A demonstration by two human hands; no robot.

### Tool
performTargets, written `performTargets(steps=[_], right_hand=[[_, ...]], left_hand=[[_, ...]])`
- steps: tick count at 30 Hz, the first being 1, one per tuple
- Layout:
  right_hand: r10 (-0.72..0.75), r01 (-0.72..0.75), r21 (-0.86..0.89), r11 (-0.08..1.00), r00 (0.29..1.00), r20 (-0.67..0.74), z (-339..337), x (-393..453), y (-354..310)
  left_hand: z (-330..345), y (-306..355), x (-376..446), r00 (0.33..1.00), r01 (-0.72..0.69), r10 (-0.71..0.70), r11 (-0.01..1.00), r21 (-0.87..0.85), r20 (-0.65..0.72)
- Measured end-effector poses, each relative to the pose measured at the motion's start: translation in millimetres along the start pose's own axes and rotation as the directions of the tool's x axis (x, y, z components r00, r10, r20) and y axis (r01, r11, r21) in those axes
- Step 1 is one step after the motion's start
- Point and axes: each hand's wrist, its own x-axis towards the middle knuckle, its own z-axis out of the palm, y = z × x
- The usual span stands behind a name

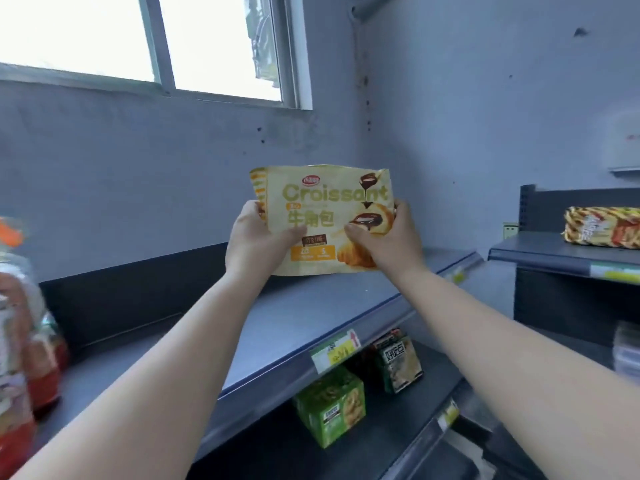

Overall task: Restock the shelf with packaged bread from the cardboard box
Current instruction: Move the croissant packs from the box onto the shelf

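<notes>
Green snack boxes [330,412] below; window [145,39] above the wall.

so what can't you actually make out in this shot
- Cardboard box: nowhere in the head view.
- Packages at far left: motion-blurred and cut by the edge, labels unreadable.
- Croissant bag: lower corners covered by left hand and right hand.
- Shelf price tag: print too small.

I see a pale yellow croissant pack [322,220], printed "Croissant" in green with pictures of chocolate-filled pastry, held upright with its front facing me and its bottom edge at, or just above, the top shelf [311,306]. That dark grey shelf is bare around the pack and carries a yellow price tag on its front edge. At the far left, a blurred bread bag [20,323] stands on the same shelf.
</notes>
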Motion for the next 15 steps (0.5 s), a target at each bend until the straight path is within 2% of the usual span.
performTargets(steps=[6,15], right_hand=[[0.059,-0.077,-0.14,0.987,0.99,-0.124,-63,46,69],[0.118,-0.154,-0.201,0.968,0.977,-0.179,-103,137,172]], left_hand=[[110,-1,27,0.984,0.056,-0.037,0.993,-0.103,0.176],[241,-16,96,0.942,0.039,-0.017,0.998,-0.058,0.336]])
